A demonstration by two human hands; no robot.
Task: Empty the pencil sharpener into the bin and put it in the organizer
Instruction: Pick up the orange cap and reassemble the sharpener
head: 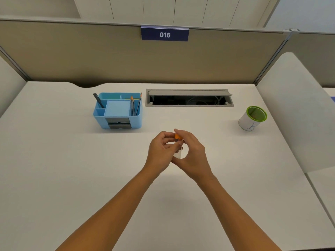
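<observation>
Both hands meet over the middle of the white desk. Between them is the pencil sharpener, with an orange top and a clear body that shows lower down between the fingers. My left hand pinches it from the left. My right hand wraps it from the right and hides most of it. The small bin, white with a green rim, stands at the far right of the desk. The blue organizer stands at the back left, with pencils in its right compartment and a dark pen on its left.
An open cable hatch is sunk into the desk behind my hands. A beige partition with a blue "016" sign closes the back. A white side panel rises at the right, just beyond the bin.
</observation>
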